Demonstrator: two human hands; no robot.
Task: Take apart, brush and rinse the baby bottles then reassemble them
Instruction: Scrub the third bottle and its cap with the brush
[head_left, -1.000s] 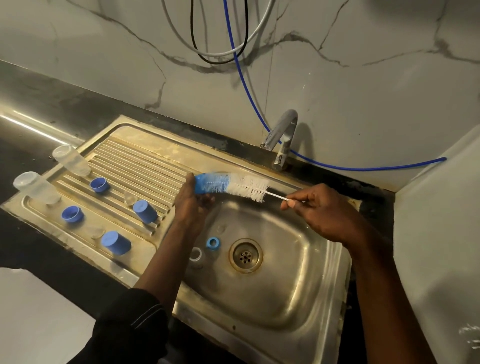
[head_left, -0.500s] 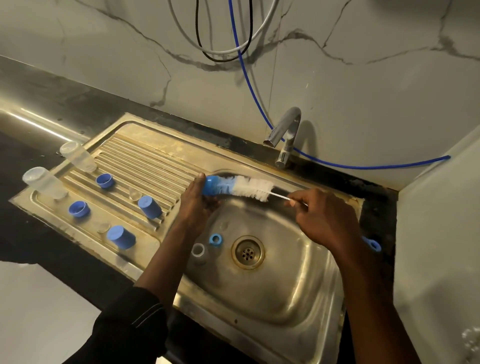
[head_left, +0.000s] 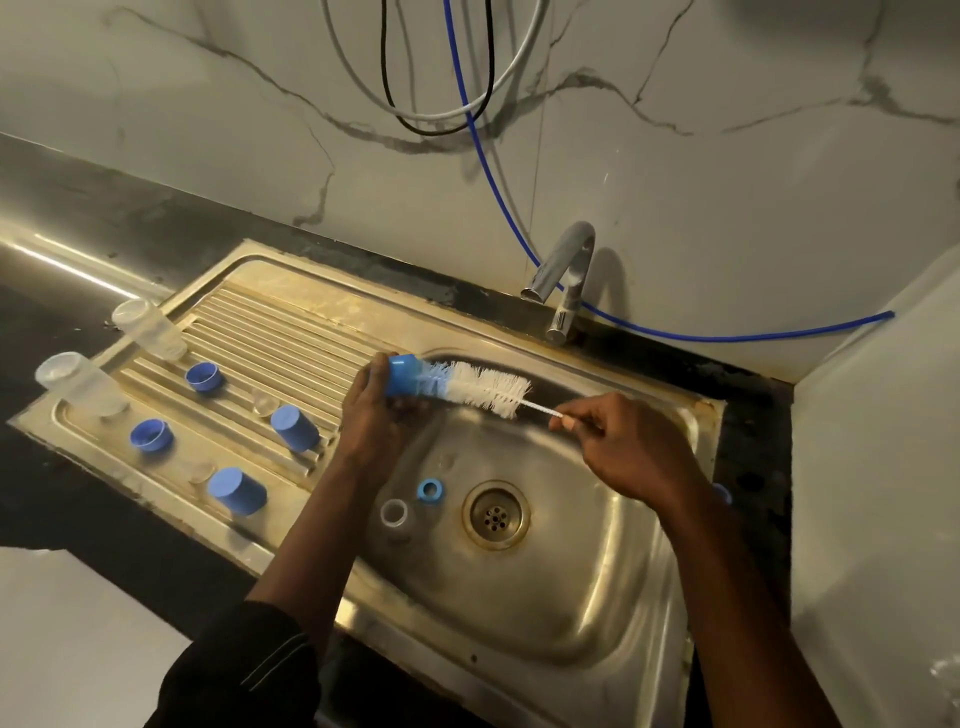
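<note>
Stainless steel sink basin (head_left: 571, 597), centre of frame: holds one small blue plastic ring (head_left: 430, 490) and one clear ring (head_left: 394, 513), both left of the drain (head_left: 496, 514).
Ribbed drainboard (head_left: 291, 332), left: two clear bottle bodies (head_left: 148, 330), four loose blue caps (head_left: 294, 427).
Blue cylindrical cap (head_left: 402, 374), above the basin's upper-left rim: gripped by left hand (head_left: 371, 415). White-and-blue bristle brush (head_left: 478, 387) enters its mouth, with the wire stem pinched by right hand (head_left: 623, 447).

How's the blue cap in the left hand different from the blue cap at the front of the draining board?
The held blue cap is gripped by the left hand over the sink; the front blue cap stands untouched on the draining board. The held blue cap lies sideways with bristles of the bottle brush at its mouth; the front blue cap stands closed end up. Both are blue and similar in shape.
</note>
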